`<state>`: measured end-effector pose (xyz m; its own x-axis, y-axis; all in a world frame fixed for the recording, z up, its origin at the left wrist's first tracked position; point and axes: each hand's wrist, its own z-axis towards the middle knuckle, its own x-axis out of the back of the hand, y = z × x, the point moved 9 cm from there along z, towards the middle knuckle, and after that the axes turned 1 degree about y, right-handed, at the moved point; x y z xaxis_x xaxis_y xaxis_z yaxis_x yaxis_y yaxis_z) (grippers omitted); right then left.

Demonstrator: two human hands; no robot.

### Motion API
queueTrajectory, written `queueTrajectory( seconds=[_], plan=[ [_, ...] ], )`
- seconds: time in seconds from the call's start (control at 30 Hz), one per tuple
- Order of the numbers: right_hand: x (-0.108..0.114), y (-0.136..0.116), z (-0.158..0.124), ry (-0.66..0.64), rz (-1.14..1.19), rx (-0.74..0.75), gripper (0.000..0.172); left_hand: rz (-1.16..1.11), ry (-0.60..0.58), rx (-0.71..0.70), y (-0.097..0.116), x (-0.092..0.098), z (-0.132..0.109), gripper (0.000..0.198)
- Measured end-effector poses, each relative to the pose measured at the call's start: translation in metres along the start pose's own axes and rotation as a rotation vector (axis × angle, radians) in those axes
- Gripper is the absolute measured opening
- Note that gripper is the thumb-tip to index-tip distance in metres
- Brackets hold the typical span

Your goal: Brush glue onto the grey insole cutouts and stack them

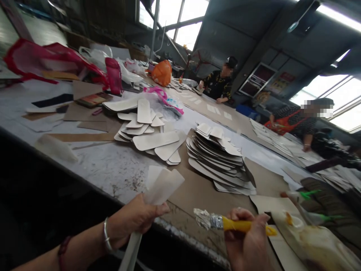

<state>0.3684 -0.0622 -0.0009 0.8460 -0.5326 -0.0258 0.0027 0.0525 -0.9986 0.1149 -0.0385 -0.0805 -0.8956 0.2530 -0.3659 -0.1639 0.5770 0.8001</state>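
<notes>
My left hand (pixel 135 216) is closed around some long pale strips (pixel 165 184), whose upper ends fan out above the fist and whose lower ends hang below it. In my right hand (pixel 245 241) is a paintbrush (pixel 237 224) with a yellow handle. Its bristles are coated in a whitish paste and point left, over the table edge, apart from the strips. Beyond the hands lie a tall stack of curved white-faced pieces (pixel 217 162) and a looser heap of similar pieces (pixel 153 135).
A cloudy plastic container (pixel 321 241) and green-tipped bottles (pixel 307 195) lie at the right. Pink bags, a pink bottle (pixel 113 75) and an orange bag (pixel 162 73) sit at the back left. Two people (pixel 221 81) work across the long table (pixel 104 169).
</notes>
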Motion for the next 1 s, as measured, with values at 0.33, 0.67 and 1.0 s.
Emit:
queueTrajectory(
  seconds=[0.33, 0.67, 1.0],
  plan=[
    [-0.037, 0.017, -0.031, 0.041, 0.245, -0.233, 0.055, 0.043, -0.075, -0.098, -0.010, -0.026, 0.005, 0.034],
    [-0.045, 0.007, -0.048, 0.164, 0.108, -0.098, 0.060, 0.144, 0.039, -0.214, 0.015, -0.020, -0.005, 0.017],
    [-0.045, -0.012, -0.054, 0.232, 0.081, 0.045, 0.061, 0.155, -0.016, -0.150, 0.007, -0.017, -0.006, 0.015]
  ],
)
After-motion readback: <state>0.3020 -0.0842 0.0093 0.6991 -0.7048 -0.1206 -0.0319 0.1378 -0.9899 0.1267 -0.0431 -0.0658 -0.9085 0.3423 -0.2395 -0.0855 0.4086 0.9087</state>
